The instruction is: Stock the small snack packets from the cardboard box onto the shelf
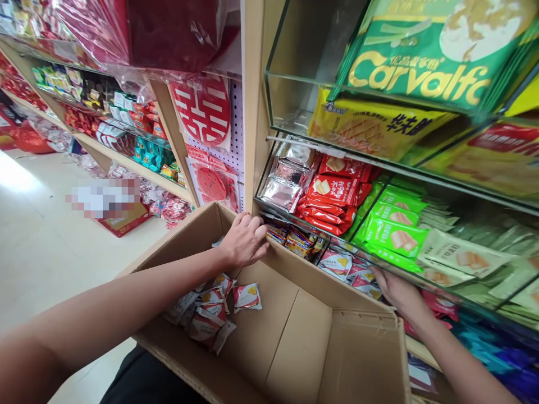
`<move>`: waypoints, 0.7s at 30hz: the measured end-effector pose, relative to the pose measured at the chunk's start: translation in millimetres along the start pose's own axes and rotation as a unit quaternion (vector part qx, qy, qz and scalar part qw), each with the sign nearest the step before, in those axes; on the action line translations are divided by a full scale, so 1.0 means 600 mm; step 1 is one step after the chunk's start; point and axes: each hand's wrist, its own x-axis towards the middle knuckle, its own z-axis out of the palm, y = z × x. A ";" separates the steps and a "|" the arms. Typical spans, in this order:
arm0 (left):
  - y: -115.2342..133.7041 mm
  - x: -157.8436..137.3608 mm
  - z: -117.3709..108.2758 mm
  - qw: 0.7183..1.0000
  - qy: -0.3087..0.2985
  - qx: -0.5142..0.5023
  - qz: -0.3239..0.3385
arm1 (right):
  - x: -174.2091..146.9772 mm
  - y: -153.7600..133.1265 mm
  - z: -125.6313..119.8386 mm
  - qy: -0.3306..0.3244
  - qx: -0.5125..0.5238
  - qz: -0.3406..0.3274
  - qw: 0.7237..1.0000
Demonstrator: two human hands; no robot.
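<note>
My left hand [245, 241] grips the far rim of an open cardboard box [295, 331], its fingers curled over the edge by the shelf. Small white-and-red snack packets [247, 296] lie in a loose pile at the box's left end. Beyond the box, my right hand [393, 289] reaches into a low shelf compartment under the glass edge, beside similar white-and-red packets [336, 264]. Its fingertips are mostly hidden there, so whether it holds anything does not show.
Glass-fronted shelves hold red packets [330, 191], green packets [396, 224] and large green bags [425, 67]. Small yellow-and-blue packets [298, 241] sit low beside the box. A wooden upright [255, 112] stands behind my left hand. On the floor at left is a red carton [124, 221].
</note>
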 end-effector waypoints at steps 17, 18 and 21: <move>0.024 -0.038 -0.053 0.999 -0.023 -0.026 0.021 | 0.010 -0.055 -0.039 -0.261 -0.009 0.079 0.962; 0.024 -0.037 -0.053 0.999 -0.024 -0.022 0.021 | 0.012 -0.058 -0.039 -0.248 -0.009 0.087 0.965; 0.023 -0.034 -0.051 0.999 -0.028 -0.003 0.015 | 0.015 -0.065 -0.038 -0.224 -0.007 0.111 0.968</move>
